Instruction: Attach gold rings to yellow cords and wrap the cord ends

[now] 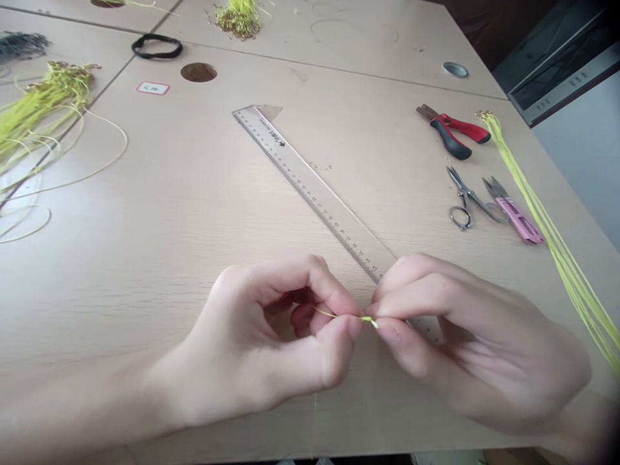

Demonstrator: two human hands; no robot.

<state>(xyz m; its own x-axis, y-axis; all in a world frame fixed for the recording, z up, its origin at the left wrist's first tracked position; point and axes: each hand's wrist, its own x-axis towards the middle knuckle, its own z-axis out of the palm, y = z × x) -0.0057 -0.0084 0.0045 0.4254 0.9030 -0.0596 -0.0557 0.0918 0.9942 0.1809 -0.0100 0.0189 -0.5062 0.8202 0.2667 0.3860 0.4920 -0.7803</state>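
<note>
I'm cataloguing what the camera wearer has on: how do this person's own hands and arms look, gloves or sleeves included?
The left hand and right hand are bare, without gloves, and no rings show. The left forearm shows no sleeve, watch or bracelet. Beyond the right wrist, the dark, blurred corner leaves it unclear whether there is a sleeve.

Ruler (320,194) looked like smooth metal, tabletop (145,258) was matt wood-grain, scissors (465,193) were glossy metal, thread snips (515,213) had plastic-looking handles
</note>
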